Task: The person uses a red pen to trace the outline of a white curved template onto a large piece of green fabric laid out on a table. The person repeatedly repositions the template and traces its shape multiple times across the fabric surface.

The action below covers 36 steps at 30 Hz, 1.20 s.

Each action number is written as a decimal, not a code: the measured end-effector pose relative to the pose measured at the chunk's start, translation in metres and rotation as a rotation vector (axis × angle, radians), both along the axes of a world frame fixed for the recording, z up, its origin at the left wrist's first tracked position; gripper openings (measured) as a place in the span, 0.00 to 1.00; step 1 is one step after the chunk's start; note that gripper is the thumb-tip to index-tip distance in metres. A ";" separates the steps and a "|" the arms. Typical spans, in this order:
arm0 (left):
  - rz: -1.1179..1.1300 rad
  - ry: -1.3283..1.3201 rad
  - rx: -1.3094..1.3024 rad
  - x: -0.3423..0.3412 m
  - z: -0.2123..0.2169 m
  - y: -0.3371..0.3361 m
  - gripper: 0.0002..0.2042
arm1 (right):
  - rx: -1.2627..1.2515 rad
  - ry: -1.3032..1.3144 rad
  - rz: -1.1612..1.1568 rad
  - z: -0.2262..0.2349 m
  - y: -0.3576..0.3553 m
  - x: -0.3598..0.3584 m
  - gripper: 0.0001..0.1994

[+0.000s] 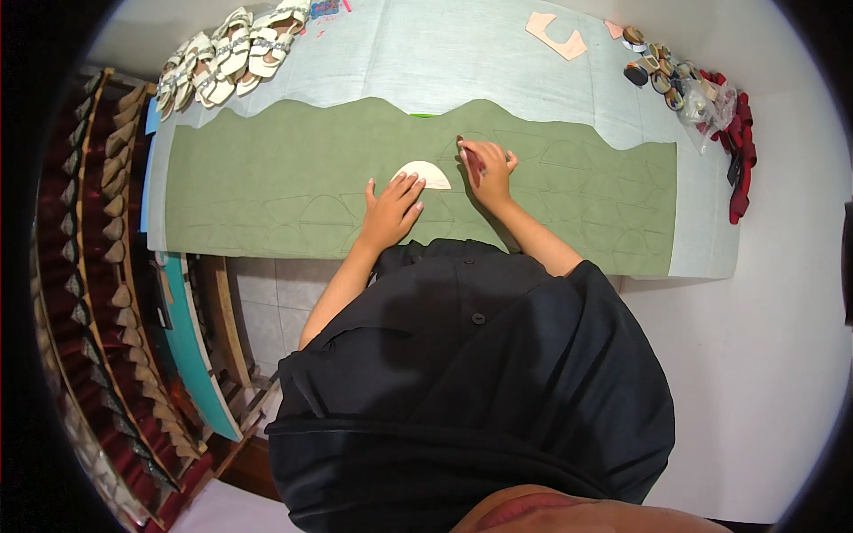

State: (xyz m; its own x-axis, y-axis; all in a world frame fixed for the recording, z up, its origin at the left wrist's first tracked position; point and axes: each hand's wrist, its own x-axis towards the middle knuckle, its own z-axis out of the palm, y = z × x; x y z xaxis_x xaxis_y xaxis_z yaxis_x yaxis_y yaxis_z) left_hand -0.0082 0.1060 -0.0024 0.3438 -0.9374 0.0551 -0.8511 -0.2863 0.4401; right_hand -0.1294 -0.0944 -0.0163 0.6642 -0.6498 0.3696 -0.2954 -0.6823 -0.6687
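Observation:
A large piece of green material (pixel 267 160) with a wavy far edge lies across the table, marked with several thin half-round outlines. On it rests a cream half-round template (pixel 435 176). My left hand (pixel 389 215) lies over the template's left part, fingers spread and their tips pressing on it. My right hand (pixel 489 178) is closed around a dark red pen (pixel 473 163), just right of the template and apart from it. The pen's upper end points away from me; its writing tip is hidden or too small to make out.
The table has a pale blue-grey cover (pixel 400 62). White sandals (pixel 235 53) stand at the far left. A pink cut-out pattern (pixel 558 37) lies at the back, with small shoes (pixel 653 67), a clear plastic bag (pixel 708 114) and red straps (pixel 741 169) at right. Racks of footwear (pixel 115 231) stand left.

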 end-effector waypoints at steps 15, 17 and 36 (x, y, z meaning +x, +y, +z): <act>0.037 -0.044 0.111 -0.012 -0.010 0.002 0.22 | 0.400 0.225 0.500 0.010 0.021 0.086 0.16; 0.041 -0.030 0.076 -0.012 -0.010 0.002 0.23 | 0.377 0.269 0.536 0.011 0.025 0.090 0.15; 0.066 -0.032 0.086 -0.011 -0.008 0.000 0.21 | 0.175 0.238 0.443 0.014 0.020 0.088 0.13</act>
State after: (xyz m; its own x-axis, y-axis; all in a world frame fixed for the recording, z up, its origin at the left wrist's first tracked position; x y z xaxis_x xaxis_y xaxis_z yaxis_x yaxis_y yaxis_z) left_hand -0.0189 0.1064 -0.0104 0.4043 -0.9145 -0.0128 -0.8422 -0.3777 0.3848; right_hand -0.0415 -0.0743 -0.0026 0.9414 -0.3260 0.0869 -0.1611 -0.6607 -0.7332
